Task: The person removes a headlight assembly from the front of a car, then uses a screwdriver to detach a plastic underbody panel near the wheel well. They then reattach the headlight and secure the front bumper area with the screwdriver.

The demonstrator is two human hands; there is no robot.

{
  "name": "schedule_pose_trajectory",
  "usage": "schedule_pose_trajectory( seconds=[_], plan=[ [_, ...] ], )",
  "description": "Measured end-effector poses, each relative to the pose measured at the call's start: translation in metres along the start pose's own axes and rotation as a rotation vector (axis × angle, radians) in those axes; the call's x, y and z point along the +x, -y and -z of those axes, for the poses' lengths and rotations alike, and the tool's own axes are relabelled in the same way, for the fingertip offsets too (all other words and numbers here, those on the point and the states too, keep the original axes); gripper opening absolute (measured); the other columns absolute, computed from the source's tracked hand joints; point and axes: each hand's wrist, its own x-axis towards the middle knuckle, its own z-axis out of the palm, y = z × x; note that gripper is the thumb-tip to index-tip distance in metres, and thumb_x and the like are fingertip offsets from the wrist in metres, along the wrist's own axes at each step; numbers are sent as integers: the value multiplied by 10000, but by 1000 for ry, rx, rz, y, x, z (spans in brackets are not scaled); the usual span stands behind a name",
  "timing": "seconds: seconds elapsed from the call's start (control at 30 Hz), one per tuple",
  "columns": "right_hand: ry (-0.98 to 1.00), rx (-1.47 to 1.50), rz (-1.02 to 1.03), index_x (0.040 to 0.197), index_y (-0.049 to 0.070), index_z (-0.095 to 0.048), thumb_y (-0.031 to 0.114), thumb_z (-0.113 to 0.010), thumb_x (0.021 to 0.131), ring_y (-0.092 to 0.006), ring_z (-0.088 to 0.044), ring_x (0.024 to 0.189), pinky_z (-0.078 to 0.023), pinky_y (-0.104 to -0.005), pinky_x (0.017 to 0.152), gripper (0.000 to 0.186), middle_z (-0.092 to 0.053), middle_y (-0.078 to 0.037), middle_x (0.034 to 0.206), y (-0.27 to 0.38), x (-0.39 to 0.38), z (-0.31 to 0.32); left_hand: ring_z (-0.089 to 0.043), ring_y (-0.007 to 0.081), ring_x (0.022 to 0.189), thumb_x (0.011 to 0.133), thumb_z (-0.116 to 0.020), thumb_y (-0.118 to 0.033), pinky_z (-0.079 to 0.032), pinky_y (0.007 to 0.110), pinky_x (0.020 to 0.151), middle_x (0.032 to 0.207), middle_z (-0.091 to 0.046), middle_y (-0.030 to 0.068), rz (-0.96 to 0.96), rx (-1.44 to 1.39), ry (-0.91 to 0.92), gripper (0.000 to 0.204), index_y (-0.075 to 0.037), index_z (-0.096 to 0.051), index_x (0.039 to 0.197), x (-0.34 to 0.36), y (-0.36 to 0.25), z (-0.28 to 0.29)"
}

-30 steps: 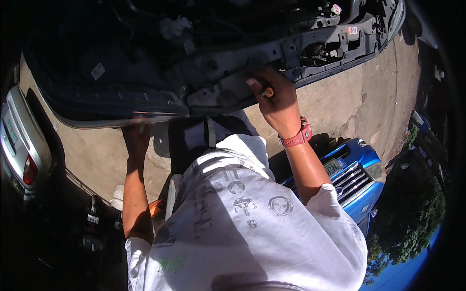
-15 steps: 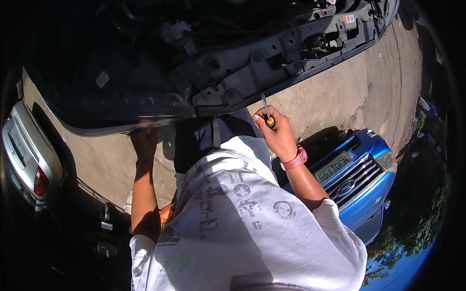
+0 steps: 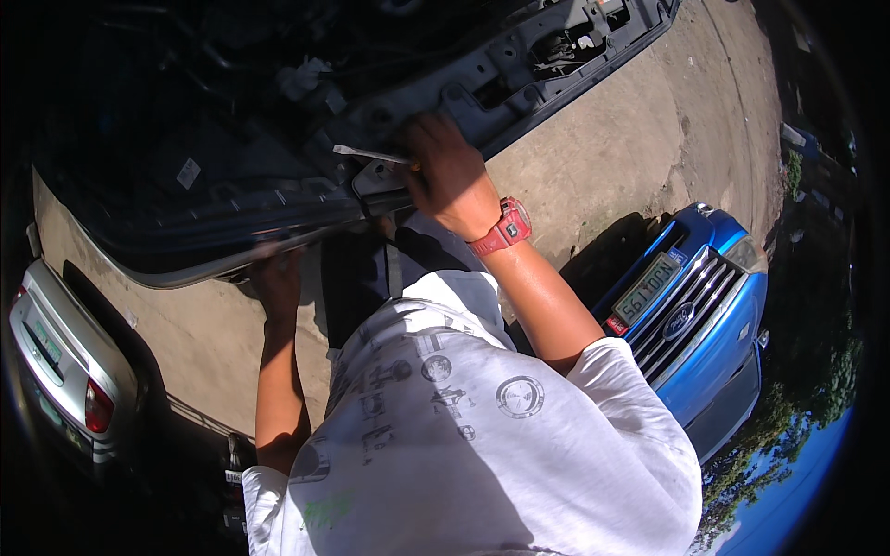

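Its grip closed around the slim, flat-tipped steel screwdriver (image 3: 366,154) over the dark metal car front (image 3: 422,88), the right hand (image 3: 454,181) should guide it slowly and steadily; the shadowed left hand's (image 3: 276,278) grip I cannot tell.

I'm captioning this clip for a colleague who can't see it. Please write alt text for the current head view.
A person's right hand, wearing a red wristwatch, holds a screwdriver over the front of an open engine bay. The left hand is at the vehicle's front edge. A blue vehicle stands at right, a silver car at left.
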Motion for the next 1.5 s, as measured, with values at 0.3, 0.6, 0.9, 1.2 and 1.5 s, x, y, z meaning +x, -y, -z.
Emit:
schedule_pose_trajectory(
  seconds=[0.3, 0.6, 0.9, 1.2, 1.5],
  plan=[
    [45, 16, -78, 1206, 26, -700, 67, -827, 847, -424, -610, 1264, -566, -503, 1028, 383, -673, -212, 1313, 9, 3, 5, -662, 466, 1311, 897, -918, -260, -493, 580, 1109, 1311, -766, 229, -12, 124, 71, 410, -51, -832, 1240, -1, 0, 3],
    [-2, 291, -842, 1194, 50, -584, 266, -774, 1064, -258, -575, 641, -466, -400, 641, 316, -616, -118, 812, 1, -126, 30, -713, 427, 1232, 1032, -754, -176, -531, 523, 1123, 1296, -786, 185, -258, 142, 93, 299, -67, -798, 1307, -13, 3, 47],
    [-146, 397, -934, 1327, 68, -560, 201, -735, 1067, -184, -592, 658, -488, -352, 654, 341, -636, -86, 810, -12, -198, 30, -750, 385, 1110, 986, -802, -174, -584, 526, 977, 1211, -808, 134, -434, 97, 100, 290, -74, -801, 1259, 6, -76, 51],
    [6, 324, -698, 1341, 60, -583, 206, -739, 1063, -207, -611, 660, -481, -362, 649, 351, -678, -114, 830, -76, -135, 106, -760, 339, 1056, 950, -859, -177, -593, 461, 907, 1212, -810, 95, -401, -119, 27, 336, -100, -792, 1270, 85, -231, 19],
    [293, 139, -395, 1373, 76, -595, 172, -726, 1042, -401, -702, 821, -538, -469, 761, 368, -719, -186, 933, -174, -53, 230, -601, 435, 1321, 976, -847, -277, -508, 552, 1082, 1487, -612, 204, -83, 161, 60, 577, -112, -638, 1488, 133, -328, -56]
  ],
)
